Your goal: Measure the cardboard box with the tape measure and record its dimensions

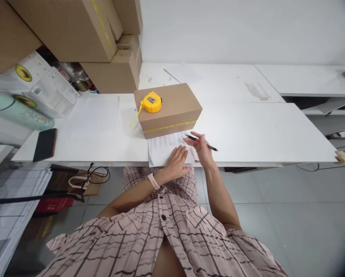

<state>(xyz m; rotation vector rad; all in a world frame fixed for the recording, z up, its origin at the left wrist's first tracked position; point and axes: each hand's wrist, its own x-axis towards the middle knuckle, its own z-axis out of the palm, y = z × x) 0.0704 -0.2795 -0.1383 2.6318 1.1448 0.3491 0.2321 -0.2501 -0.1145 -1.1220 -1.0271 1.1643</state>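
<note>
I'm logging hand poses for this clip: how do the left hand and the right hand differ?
The left hand lies palm down on the paper with fingers extended; the right hand is turned partly sideways, fingers bent.
The left hand holds nothing, while the right hand holds a pen.
The left wrist wears a pale band; the right wrist is bare.
Both are at the table's near edge.

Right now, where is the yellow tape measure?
In the head view, the tape measure sits left of centre, on top of the cardboard box, beyond the left hand.
</note>
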